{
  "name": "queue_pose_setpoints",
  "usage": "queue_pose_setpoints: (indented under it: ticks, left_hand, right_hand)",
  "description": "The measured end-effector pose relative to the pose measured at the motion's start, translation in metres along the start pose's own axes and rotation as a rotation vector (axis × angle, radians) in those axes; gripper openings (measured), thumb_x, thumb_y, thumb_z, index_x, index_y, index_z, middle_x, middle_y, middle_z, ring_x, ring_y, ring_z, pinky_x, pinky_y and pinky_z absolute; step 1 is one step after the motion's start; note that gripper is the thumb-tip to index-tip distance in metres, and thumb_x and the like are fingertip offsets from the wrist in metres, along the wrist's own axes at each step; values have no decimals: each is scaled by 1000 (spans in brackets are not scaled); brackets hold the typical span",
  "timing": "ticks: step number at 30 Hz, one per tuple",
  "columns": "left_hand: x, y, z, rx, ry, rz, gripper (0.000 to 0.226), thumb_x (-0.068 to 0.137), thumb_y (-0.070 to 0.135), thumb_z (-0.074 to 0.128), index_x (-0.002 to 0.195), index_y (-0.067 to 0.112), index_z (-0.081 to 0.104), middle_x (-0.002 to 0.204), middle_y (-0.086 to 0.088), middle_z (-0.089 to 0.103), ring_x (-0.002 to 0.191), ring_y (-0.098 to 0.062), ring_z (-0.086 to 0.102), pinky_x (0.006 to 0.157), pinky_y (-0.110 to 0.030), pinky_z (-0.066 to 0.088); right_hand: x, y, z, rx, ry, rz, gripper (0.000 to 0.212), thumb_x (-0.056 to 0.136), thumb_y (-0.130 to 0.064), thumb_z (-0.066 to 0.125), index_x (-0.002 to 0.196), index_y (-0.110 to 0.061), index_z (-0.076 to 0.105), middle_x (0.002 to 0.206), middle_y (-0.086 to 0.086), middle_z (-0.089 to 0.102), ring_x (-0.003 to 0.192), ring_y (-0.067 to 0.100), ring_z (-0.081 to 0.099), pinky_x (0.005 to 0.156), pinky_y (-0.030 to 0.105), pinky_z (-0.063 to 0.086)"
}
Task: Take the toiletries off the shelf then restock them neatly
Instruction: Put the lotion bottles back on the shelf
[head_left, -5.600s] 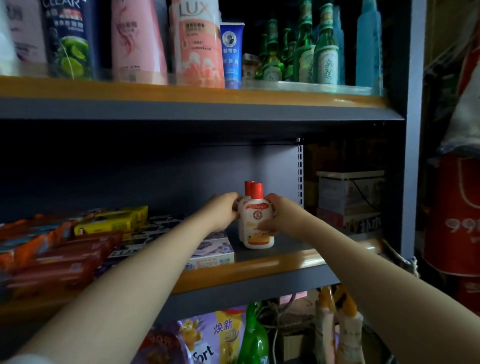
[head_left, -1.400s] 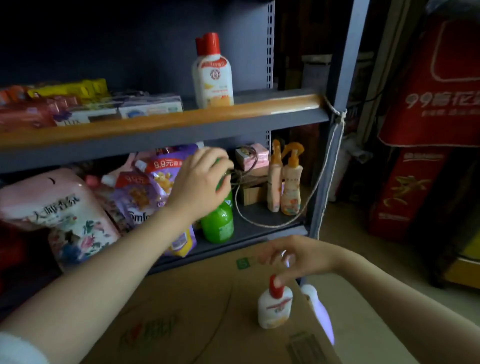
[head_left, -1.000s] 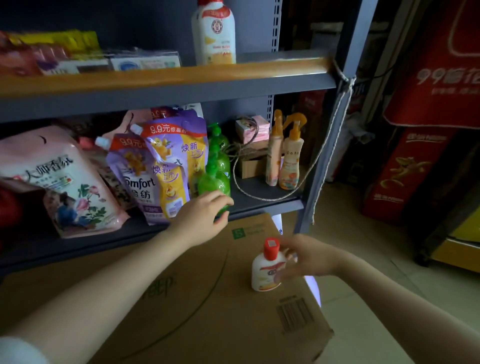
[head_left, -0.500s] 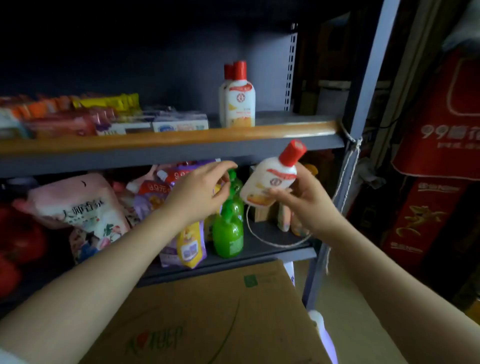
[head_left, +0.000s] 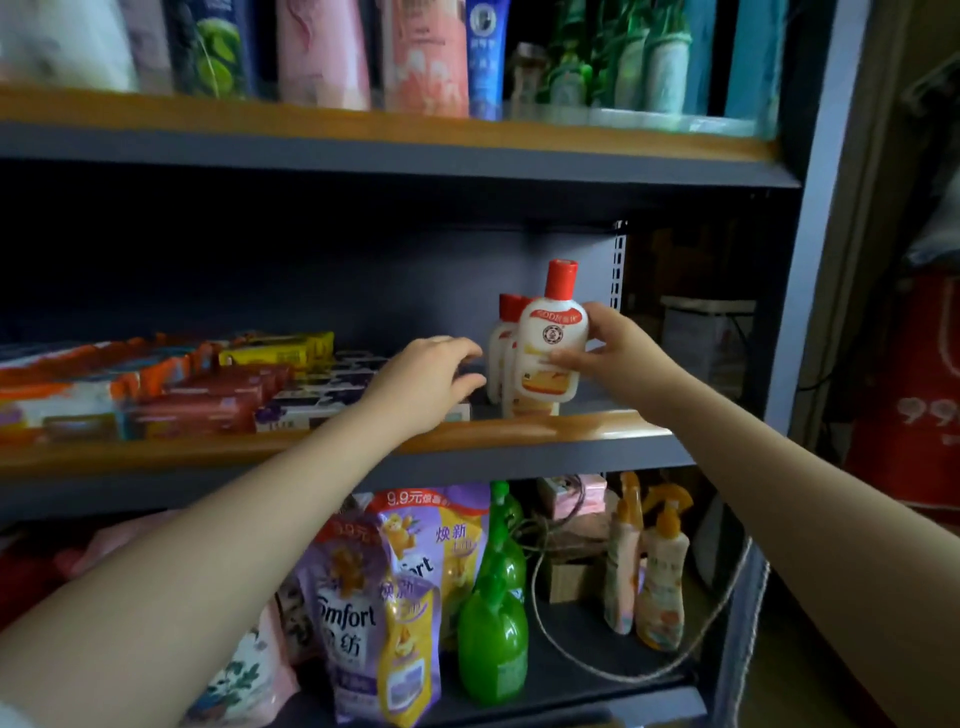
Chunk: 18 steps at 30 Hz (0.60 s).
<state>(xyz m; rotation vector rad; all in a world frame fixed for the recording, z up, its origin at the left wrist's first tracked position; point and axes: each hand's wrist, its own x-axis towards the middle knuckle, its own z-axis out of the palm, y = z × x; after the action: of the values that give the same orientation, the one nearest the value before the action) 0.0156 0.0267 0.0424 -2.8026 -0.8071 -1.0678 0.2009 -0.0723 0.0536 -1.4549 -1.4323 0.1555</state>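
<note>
My right hand (head_left: 615, 353) grips a white lotion bottle with a red cap (head_left: 551, 340), held upright just above the middle shelf (head_left: 571, 428), in front of the matching red-capped bottles (head_left: 503, 358) standing at its right end. My left hand (head_left: 428, 376) hovers over the shelf edge just left of those bottles, fingers apart and curved, holding nothing.
Soap bars and boxes (head_left: 208, 384) fill the middle shelf's left part. Tall shampoo bottles (head_left: 426, 52) line the top shelf. Below stand purple refill pouches (head_left: 384, 597), green bottles (head_left: 493, 613) and orange spray bottles (head_left: 660, 566). The grey upright post (head_left: 810, 260) bounds the right side.
My right hand has lifted the lotion bottle from in front of the lower shelf up to the middle shelf and turned it upright. My left hand rose from the lower shelf to the middle one.
</note>
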Motion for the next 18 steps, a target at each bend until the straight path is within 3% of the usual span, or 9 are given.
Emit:
queue_pose_setpoints:
  ticks: [2, 7, 11, 13, 15, 18]
  left_hand:
    - [4, 0, 0, -4, -42, -4, 43, 92, 28, 55, 132, 15, 49, 128, -3, 55, 112, -18, 53, 93, -36, 47]
    - [15, -4, 2, 17, -97, 14, 51, 89, 34, 58, 135, 16, 45, 133, -2, 52, 117, -17, 51, 96, -35, 45]
    - [18, -6, 6, -28, -98, 1, 53, 87, 39, 58, 134, 18, 46, 131, -1, 54, 113, -15, 53, 93, -33, 46]
    - [20, -5, 6, -58, -91, 2, 56, 86, 44, 58, 133, 18, 47, 129, 0, 56, 110, -14, 54, 91, -32, 47]
    - [24, -2, 6, -58, -108, -2, 59, 84, 49, 57, 134, 18, 46, 127, -1, 57, 109, -15, 55, 89, -33, 47]
    - [28, -1, 9, -5, -187, -27, 61, 84, 54, 54, 131, 17, 47, 125, -4, 57, 107, -18, 56, 88, -37, 49]
  right_hand:
    - [5, -2, -2, -11, -32, -1, 36, 80, -15, 69, 113, -15, 53, 99, -4, 61, 92, 10, 60, 77, 24, 52]
    - [11, 3, 5, -152, -152, 36, 39, 79, -15, 72, 112, -17, 51, 101, -3, 62, 94, 18, 63, 83, 36, 54]
    - [6, 13, 10, -295, -88, 36, 56, 71, -22, 79, 116, -17, 46, 104, -4, 57, 94, 16, 59, 85, 33, 52]
    - [7, 20, 9, -300, -48, 83, 75, 68, -28, 81, 128, -16, 38, 114, -4, 52, 104, 16, 55, 90, 33, 49]
    - [10, 21, 9, -241, -118, 178, 85, 68, -34, 81, 136, -15, 33, 123, -5, 50, 112, 16, 53, 95, 36, 48]
    - [14, 16, 14, -150, -275, 205, 40, 73, -25, 77, 104, -27, 52, 96, -7, 63, 90, 12, 62, 78, 23, 53]
